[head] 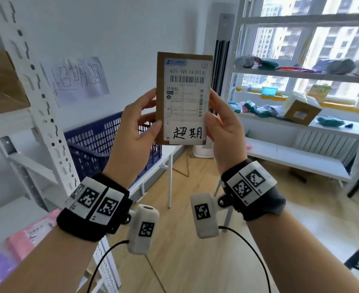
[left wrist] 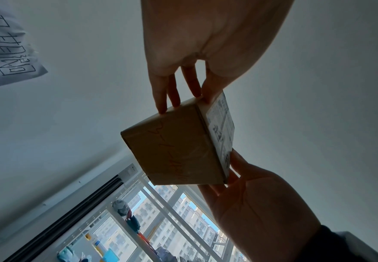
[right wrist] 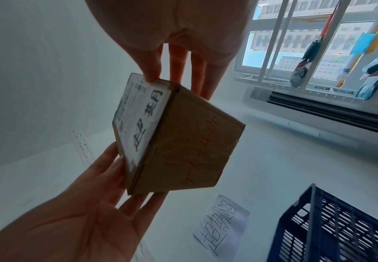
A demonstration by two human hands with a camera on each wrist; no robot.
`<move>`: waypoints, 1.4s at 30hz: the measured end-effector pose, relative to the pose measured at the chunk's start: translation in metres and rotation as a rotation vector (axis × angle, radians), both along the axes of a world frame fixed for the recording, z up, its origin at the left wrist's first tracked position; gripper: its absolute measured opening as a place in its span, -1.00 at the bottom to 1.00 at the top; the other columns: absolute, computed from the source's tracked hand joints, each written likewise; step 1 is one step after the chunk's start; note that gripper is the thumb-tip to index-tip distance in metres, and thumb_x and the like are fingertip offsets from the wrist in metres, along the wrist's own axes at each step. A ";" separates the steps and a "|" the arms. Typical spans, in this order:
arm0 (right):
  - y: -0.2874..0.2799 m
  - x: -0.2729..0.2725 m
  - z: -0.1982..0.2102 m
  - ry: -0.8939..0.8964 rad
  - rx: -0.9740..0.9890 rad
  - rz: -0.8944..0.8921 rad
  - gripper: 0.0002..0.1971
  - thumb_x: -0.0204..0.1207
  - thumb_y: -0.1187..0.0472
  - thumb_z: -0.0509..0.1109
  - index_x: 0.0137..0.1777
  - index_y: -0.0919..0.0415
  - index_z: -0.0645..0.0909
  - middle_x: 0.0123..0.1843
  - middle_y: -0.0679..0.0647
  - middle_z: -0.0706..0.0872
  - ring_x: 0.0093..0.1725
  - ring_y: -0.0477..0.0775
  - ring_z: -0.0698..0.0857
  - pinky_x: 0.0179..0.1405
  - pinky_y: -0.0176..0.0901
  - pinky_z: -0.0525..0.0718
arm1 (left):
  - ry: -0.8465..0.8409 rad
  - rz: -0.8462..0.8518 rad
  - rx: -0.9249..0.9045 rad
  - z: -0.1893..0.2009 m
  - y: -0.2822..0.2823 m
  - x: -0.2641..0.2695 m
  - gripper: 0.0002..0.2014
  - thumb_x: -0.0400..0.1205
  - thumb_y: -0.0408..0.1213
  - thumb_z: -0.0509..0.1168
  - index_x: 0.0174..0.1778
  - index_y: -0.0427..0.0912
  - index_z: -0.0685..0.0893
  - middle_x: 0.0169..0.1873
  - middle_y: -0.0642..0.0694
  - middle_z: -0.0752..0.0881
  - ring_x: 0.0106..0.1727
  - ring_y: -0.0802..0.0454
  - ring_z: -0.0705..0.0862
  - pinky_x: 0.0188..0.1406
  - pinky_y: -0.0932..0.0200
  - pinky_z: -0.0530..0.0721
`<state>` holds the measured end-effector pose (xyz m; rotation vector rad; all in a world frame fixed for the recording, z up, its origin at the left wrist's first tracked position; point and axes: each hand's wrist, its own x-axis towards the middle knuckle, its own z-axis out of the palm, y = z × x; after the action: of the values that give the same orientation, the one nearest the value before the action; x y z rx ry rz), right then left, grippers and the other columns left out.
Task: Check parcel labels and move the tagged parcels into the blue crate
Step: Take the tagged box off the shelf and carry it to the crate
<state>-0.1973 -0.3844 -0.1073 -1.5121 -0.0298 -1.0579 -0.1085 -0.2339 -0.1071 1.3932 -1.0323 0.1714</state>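
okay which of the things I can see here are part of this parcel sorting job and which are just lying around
Part of the job:
- cardboard parcel, gripped by left hand and right hand
- handwritten tag on its label
- blue crate

Lying about:
- paper wall sign
- bagged items on window shelves
- pink package

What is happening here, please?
A person holds a brown parcel up between the left hand and the right hand, with its label facing them. A white tag with handwritten characters is stuck at the bottom of the label. The blue crate stands behind the left hand; the parcel is not in it yet.
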 end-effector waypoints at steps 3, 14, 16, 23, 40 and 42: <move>-0.019 0.043 0.008 -0.005 -0.046 -0.004 -0.53 0.67 0.41 0.15 0.57 0.18 0.36 0.45 0.11 0.59 0.27 0.05 0.70 0.08 0.06 0.77 | -0.009 0.029 -0.007 0.004 -0.018 0.042 -0.47 0.70 -0.46 0.19 0.55 0.10 0.37 0.39 -0.04 0.50 0.36 0.09 0.59 0.08 0.14 0.76; -0.073 0.175 0.017 0.003 -0.041 0.013 -0.53 0.67 0.41 0.16 0.57 0.16 0.36 0.48 0.06 0.56 0.33 0.05 0.67 0.14 0.13 0.74 | -0.021 0.072 0.009 0.015 -0.069 0.170 -0.48 0.70 -0.45 0.20 0.56 0.03 0.37 0.39 -0.05 0.52 0.37 0.09 0.58 0.11 0.33 0.70; -0.082 0.193 0.014 0.006 -0.020 0.038 -0.53 0.67 0.42 0.15 0.55 0.11 0.37 0.47 0.06 0.57 0.31 0.05 0.68 0.14 0.06 0.75 | -0.006 0.088 0.021 0.010 -0.077 0.186 -0.48 0.70 -0.45 0.21 0.56 0.04 0.36 0.39 -0.05 0.52 0.37 0.10 0.58 0.13 0.32 0.69; -0.120 0.263 0.008 0.021 -0.027 0.136 -0.55 0.68 0.40 0.15 0.49 -0.02 0.37 0.41 -0.02 0.60 0.28 0.02 0.70 0.08 -0.03 0.76 | -0.005 0.208 0.029 0.006 -0.112 0.241 -0.47 0.69 -0.47 0.22 0.53 0.08 0.38 0.37 -0.01 0.53 0.32 0.22 0.59 0.07 0.47 0.63; -0.252 0.468 0.017 0.034 -0.118 0.537 -0.54 0.69 0.39 0.15 0.58 0.16 0.37 0.44 0.00 0.60 0.27 0.04 0.70 0.12 0.14 0.75 | -0.055 0.675 -0.007 0.005 -0.228 0.375 -0.47 0.68 -0.42 0.25 0.51 0.14 0.37 0.37 0.03 0.52 0.25 0.42 0.57 0.12 0.60 0.52; -0.249 0.487 0.012 0.055 -0.089 0.601 -0.54 0.69 0.39 0.15 0.57 0.16 0.37 0.43 -0.01 0.60 0.25 0.02 0.71 0.05 0.01 0.77 | -0.038 0.731 0.019 0.001 -0.226 0.386 -0.47 0.68 -0.43 0.25 0.51 0.13 0.37 0.38 0.01 0.52 0.27 0.38 0.58 0.17 0.55 0.54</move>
<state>0.2901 -0.6331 -0.0955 -1.4758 -0.4690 -0.5360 0.2774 -0.4598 -0.1062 1.7392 -0.5117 0.7248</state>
